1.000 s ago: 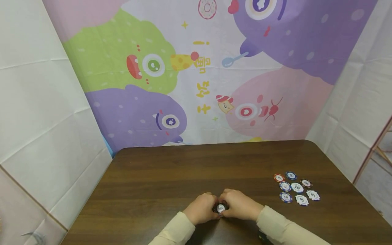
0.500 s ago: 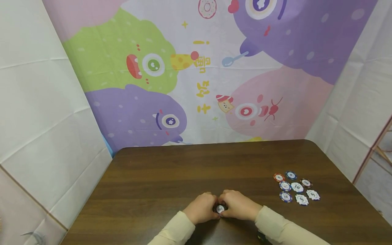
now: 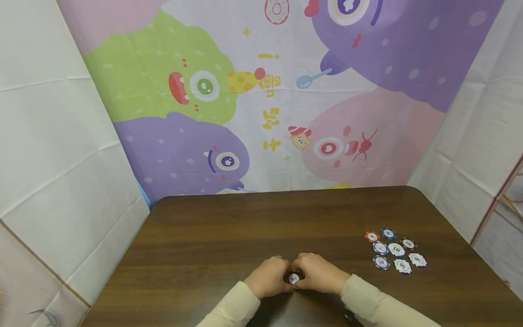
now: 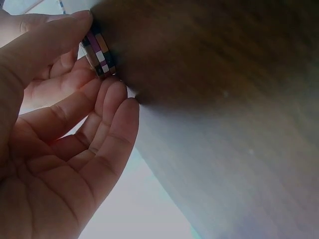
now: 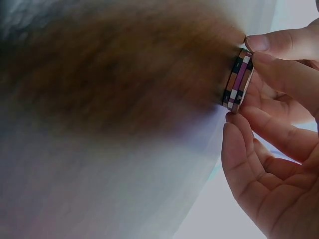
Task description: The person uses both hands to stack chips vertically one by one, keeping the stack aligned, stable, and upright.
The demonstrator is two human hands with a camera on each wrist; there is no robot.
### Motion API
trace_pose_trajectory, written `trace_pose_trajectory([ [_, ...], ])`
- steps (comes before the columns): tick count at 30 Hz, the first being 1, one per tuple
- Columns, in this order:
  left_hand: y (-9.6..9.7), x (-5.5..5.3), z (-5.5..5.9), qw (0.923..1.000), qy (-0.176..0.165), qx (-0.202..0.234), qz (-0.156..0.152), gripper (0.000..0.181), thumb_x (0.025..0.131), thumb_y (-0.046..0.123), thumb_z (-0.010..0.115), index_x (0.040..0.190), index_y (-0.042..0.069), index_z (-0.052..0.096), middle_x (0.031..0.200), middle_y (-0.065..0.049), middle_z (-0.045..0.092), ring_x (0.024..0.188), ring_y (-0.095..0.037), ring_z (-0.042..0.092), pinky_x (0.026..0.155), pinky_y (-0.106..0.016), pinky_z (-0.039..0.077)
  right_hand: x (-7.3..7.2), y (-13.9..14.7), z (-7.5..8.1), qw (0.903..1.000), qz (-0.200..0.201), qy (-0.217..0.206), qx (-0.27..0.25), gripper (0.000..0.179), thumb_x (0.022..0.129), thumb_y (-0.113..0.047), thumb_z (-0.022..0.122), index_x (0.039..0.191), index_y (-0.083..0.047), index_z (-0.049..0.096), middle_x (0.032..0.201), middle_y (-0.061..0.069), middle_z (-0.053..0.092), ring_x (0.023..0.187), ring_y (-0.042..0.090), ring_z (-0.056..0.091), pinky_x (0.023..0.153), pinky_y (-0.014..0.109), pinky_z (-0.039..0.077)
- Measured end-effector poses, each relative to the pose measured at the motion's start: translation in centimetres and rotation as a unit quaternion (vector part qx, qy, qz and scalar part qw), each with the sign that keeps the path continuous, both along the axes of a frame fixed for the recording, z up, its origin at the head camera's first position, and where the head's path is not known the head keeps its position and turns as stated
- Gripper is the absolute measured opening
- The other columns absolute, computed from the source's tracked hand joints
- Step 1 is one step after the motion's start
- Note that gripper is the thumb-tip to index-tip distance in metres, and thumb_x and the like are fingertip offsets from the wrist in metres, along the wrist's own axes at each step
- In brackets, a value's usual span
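A small stack of poker chips (image 3: 293, 278) stands on the table between both hands, its top chip dark-rimmed with a white centre. Edge on, the stacked chips (image 4: 101, 54) show a purple-and-white layer between dark-and-orange ones. My left hand (image 3: 268, 276) grips the stack from the left, thumb at the near side and fingers at the far side. From the right, my right hand (image 3: 319, 273) holds the same stack in a mirrored way. The fingertips of both hands almost meet around it. The right wrist view shows the stack's edge (image 5: 238, 82) between thumb and fingers.
Several loose poker chips (image 3: 396, 249), red, blue, white and dark, lie flat in a cluster on the brown table (image 3: 229, 227) to the right. A patterned cloth (image 3: 261, 104) hangs behind the table. Something dark (image 3: 351, 317) shows beneath the right sleeve.
Hardly anything differs. Both hands stay around the chip stack, and the top chip's printed number looks slightly shifted. The loose chips have not moved.
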State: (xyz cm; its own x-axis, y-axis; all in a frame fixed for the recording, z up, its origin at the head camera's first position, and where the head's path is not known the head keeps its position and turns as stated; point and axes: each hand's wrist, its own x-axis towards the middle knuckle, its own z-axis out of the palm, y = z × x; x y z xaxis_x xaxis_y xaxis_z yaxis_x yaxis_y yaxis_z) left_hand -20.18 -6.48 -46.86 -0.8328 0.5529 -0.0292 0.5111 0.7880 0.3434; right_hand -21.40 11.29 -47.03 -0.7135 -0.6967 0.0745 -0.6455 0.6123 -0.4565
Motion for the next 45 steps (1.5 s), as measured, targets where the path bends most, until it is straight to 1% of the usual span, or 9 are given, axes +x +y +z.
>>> trace_pose_trajectory([
  [4, 0.0, 0.0, -0.1, 1.0000, 0.001, 0.003, -0.001, 0.027, 0.071, 0.024, 0.085, 0.093, 0.016, 0.073, 0.081, 0.011, 0.065, 0.075, -0.001, 0.049, 0.068, -0.020, 0.045, -0.1, 0.4, -0.2, 0.9998, -0.008, -0.008, -0.013, 0.021, 0.077, -0.021, 0.081, 0.094, -0.011, 0.074, 0.085, -0.006, 0.062, 0.073, 0.000, 0.048, 0.064, 0.019, 0.043],
  [8, -0.1, -0.1, -0.3, 0.9999, 0.008, 0.011, -0.009, 0.026, 0.073, 0.023, 0.085, 0.096, 0.018, 0.074, 0.078, 0.013, 0.065, 0.073, 0.000, 0.047, 0.065, -0.019, 0.042, -0.2, 1.0, -0.1, 0.9992, -0.023, -0.020, -0.025, 0.026, 0.079, -0.025, 0.080, 0.099, -0.010, 0.074, 0.088, -0.004, 0.063, 0.076, 0.002, 0.051, 0.066, 0.020, 0.044],
  [14, 0.0, 0.0, -0.3, 0.9999, 0.011, 0.005, 0.000, 0.021, 0.073, 0.023, 0.084, 0.088, 0.015, 0.073, 0.078, 0.010, 0.063, 0.072, 0.000, 0.047, 0.064, -0.019, 0.043, -0.2, 2.1, 0.3, 0.9989, -0.043, -0.009, -0.016, 0.031, 0.078, -0.024, 0.081, 0.101, -0.006, 0.072, 0.090, -0.001, 0.063, 0.075, 0.005, 0.053, 0.065, 0.021, 0.045],
  [19, 0.1, 0.0, -0.3, 0.9999, 0.015, -0.007, 0.003, 0.022, 0.073, 0.024, 0.084, 0.088, 0.014, 0.072, 0.079, 0.009, 0.062, 0.072, -0.001, 0.049, 0.065, -0.020, 0.045, -0.2, 3.0, 0.4, 0.9979, -0.062, -0.010, -0.015, 0.034, 0.078, -0.024, 0.081, 0.104, -0.005, 0.071, 0.091, -0.002, 0.061, 0.077, 0.007, 0.055, 0.066, 0.023, 0.046],
  [26, 0.1, 0.0, -0.5, 0.9997, 0.023, -0.010, -0.001, 0.021, 0.072, 0.025, 0.084, 0.086, 0.015, 0.073, 0.078, 0.010, 0.062, 0.072, -0.001, 0.050, 0.065, -0.019, 0.045, -0.1, 4.5, 0.5, 0.9958, -0.087, 0.027, -0.010, 0.030, 0.078, -0.024, 0.080, 0.101, -0.006, 0.070, 0.087, -0.004, 0.060, 0.075, 0.006, 0.055, 0.066, 0.024, 0.046],
  [29, 0.1, 0.0, -0.5, 0.9995, 0.029, -0.012, -0.003, 0.020, 0.072, 0.025, 0.084, 0.085, 0.016, 0.072, 0.077, 0.010, 0.062, 0.072, -0.001, 0.051, 0.066, -0.020, 0.045, 0.0, 5.3, 0.7, 0.9944, -0.100, 0.031, -0.012, 0.030, 0.079, -0.024, 0.080, 0.101, -0.006, 0.070, 0.086, -0.004, 0.062, 0.074, 0.006, 0.055, 0.065, 0.024, 0.047],
  [38, 0.0, 0.0, -0.3, 0.9993, 0.035, -0.012, -0.008, 0.020, 0.072, 0.025, 0.084, 0.085, 0.015, 0.073, 0.076, 0.010, 0.062, 0.072, -0.002, 0.051, 0.067, -0.020, 0.045, -0.3, 8.1, 1.4, 0.9854, -0.166, 0.040, -0.002, 0.028, 0.080, -0.022, 0.079, 0.100, -0.005, 0.071, 0.088, -0.003, 0.066, 0.076, 0.008, 0.059, 0.067, 0.027, 0.049],
  [42, 0.0, 0.0, -0.2, 0.9991, 0.037, -0.017, -0.006, 0.020, 0.072, 0.026, 0.084, 0.084, 0.015, 0.072, 0.076, 0.010, 0.062, 0.072, -0.002, 0.051, 0.066, -0.020, 0.045, -0.4, 9.4, 1.7, 0.9793, -0.199, 0.036, 0.005, 0.030, 0.081, -0.023, 0.078, 0.103, -0.005, 0.070, 0.093, -0.001, 0.068, 0.080, 0.011, 0.061, 0.070, 0.032, 0.050],
  [45, -0.1, 0.0, -0.2, 0.9991, 0.038, -0.020, -0.004, 0.020, 0.072, 0.026, 0.084, 0.083, 0.015, 0.072, 0.075, 0.010, 0.061, 0.072, -0.002, 0.050, 0.066, -0.021, 0.044, -0.6, 10.4, 2.0, 0.9755, -0.214, 0.049, 0.010, 0.032, 0.080, -0.024, 0.079, 0.103, -0.004, 0.070, 0.096, 0.002, 0.069, 0.084, 0.016, 0.063, 0.072, 0.037, 0.051],
])
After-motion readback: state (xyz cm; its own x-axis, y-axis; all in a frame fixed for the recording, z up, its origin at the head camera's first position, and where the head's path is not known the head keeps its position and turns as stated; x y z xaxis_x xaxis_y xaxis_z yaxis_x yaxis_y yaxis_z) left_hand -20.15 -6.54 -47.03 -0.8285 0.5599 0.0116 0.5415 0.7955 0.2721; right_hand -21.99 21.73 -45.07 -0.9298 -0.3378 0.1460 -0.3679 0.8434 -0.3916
